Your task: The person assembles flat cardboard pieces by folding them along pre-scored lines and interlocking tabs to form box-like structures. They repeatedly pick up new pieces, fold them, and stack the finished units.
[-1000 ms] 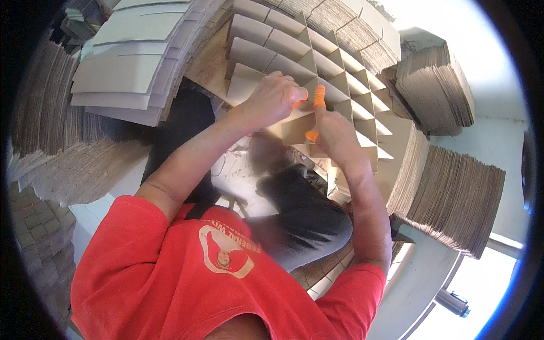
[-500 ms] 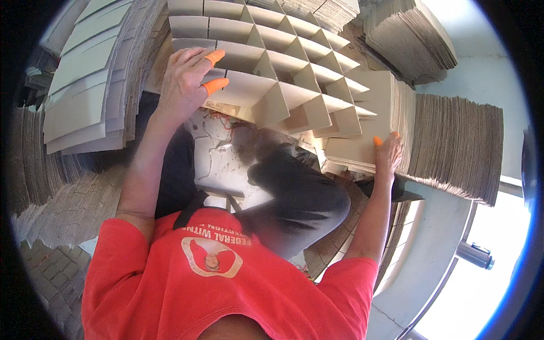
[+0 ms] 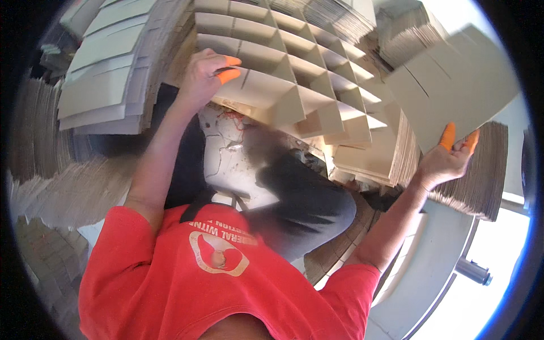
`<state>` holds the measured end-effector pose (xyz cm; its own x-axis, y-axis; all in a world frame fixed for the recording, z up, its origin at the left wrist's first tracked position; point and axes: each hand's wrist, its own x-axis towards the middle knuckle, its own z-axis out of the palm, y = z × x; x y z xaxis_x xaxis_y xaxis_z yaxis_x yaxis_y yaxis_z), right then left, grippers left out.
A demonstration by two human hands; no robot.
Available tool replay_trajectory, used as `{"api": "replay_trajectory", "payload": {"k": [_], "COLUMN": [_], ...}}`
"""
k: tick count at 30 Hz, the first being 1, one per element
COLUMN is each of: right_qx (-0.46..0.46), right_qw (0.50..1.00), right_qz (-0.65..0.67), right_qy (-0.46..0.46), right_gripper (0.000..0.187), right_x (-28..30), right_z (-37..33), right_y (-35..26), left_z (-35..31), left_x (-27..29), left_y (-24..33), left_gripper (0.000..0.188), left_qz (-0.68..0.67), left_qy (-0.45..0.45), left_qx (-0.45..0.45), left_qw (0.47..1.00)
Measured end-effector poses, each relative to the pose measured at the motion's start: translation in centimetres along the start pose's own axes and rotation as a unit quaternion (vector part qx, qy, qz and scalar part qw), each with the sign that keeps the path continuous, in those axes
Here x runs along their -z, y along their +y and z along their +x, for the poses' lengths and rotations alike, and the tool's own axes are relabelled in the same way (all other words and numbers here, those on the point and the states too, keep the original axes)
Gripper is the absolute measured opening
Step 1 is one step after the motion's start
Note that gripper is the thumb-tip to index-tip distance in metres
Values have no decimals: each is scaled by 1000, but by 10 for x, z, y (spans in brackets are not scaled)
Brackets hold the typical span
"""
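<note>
A cardboard divider grid (image 3: 265,86) of interlocked strips stands in front of me, its cells facing up. My left hand (image 3: 205,76) is at the left end of its nearest strip, pinching the top edge between thumb and index finger, both in orange finger covers. Off to the right, my right hand (image 3: 445,164) grips a slotted cardboard sheet (image 3: 462,82) by its lower edge. Orange covers show on that hand's fingertips too. The sheet is raised and tilted, apart from the grid, above a pile of cardboard sheets (image 3: 368,157).
Slotted cardboard pieces (image 3: 105,79) are layered in a tall stack at the left. Another thick stack (image 3: 490,170) stands at the far right, partly behind the raised sheet. More bundles (image 3: 405,34) lie at the back right. My bent legs (image 3: 306,209) are below the grid.
My right hand has lifted a cardboard sheet from the pile beside the grid and moved right with it. The left hand stays at the grid's near strip; the whole view has shifted slightly.
</note>
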<state>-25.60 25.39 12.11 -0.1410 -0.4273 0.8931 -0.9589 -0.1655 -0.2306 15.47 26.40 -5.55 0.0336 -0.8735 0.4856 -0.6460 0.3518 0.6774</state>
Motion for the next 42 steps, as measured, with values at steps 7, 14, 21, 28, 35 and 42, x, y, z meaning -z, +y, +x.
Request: {"api": "replay_trajectory", "payload": {"k": [7,14,21,28,35,42], "right_qx": [46,21,35,86,104,150], "right_qw": [914,874,865,860,824,805], "right_qz": [264,306,297,217,232,264], "right_qy": [-306,-376,-403,-454,-506,-510], "right_gripper": [63,57,53,49,46,36], "right_x": [-31,-59,-84,-88,-110,-125], "right_z": [6,0,-15,-4,-36,-56], "right_y": [-109,-156,-168,-176,-191,-207], "left_z": [4,2,5,6,8,11], "left_x": [-6,-10,-12,-15,-16,-16], "left_y": [-2,-8,-6,-5,-4,-6], "left_gripper": [17,16,13,10,14,25], "left_qz": [-31,-40,-38,-69,-51,-50], "left_qy": [4,19,29,29,25,5], "left_qx": [-42,-31,-37,-4,-27,-29], "left_qw": [999,999,998,997,998,998]}}
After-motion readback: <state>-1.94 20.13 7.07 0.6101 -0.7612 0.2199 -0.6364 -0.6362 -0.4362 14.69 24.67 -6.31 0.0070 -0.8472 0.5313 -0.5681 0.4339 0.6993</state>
